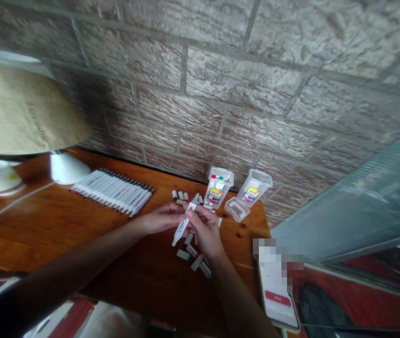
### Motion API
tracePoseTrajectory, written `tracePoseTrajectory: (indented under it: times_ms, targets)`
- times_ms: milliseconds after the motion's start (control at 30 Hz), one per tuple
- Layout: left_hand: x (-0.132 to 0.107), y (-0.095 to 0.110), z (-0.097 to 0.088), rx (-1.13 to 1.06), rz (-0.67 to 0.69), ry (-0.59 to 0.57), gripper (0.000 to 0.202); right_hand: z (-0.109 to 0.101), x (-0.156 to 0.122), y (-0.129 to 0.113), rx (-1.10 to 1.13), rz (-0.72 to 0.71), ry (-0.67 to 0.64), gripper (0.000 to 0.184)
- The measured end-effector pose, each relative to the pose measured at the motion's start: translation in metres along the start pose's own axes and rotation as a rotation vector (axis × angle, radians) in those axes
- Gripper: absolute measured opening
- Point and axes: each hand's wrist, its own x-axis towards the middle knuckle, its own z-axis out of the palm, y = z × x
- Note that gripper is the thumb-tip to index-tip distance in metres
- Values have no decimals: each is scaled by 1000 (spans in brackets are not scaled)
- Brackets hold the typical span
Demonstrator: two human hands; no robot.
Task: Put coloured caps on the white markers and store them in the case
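A white marker (183, 226) slants between my two hands above the wooden table. My right hand (206, 228) pinches it with the thumb on top. From the other side, the fingers of my left hand (163, 218) close against the marker, their tips partly hidden behind it. Below my right hand lie several short white caps (192, 251) with coloured ends. More small caps (180, 195) lie just beyond the hands.
A neat row of white markers with dark ends (115, 190) lies at left. Behind the hands stands a clear labelled container (218, 190) with red and green tips inside; another container (255, 188) and a lid (237, 209) are beside it. A lamp (27, 105) and phone (279, 295) flank the table.
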Motion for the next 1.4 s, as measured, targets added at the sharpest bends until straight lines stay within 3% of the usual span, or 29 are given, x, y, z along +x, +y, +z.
tracePoseTrajectory:
  times_ms: [100,300,500,633,1067,1400]
  targets:
    - [1,-10,-5,-116,33,41,44,-2,-1,1,-31,7,-20,30]
    - [-19,-15,-12,-96,-71,-131,55,7,-13,-6,-132,54,-183,29]
    - [-14,-20,-4,-329,-76,-167,47,0,-13,-7,-128,76,-126,28]
    - [-12,-24,-3,-336,-56,-193,43,-5,-11,2,-78,78,-88,31]
    - [-8,-29,-10,-242,-28,-62,46,-3,-4,-4,-130,35,-103,29]
    - [-5,-32,-18,-153,-11,-45,38,-7,2,3,-148,5,-75,33]
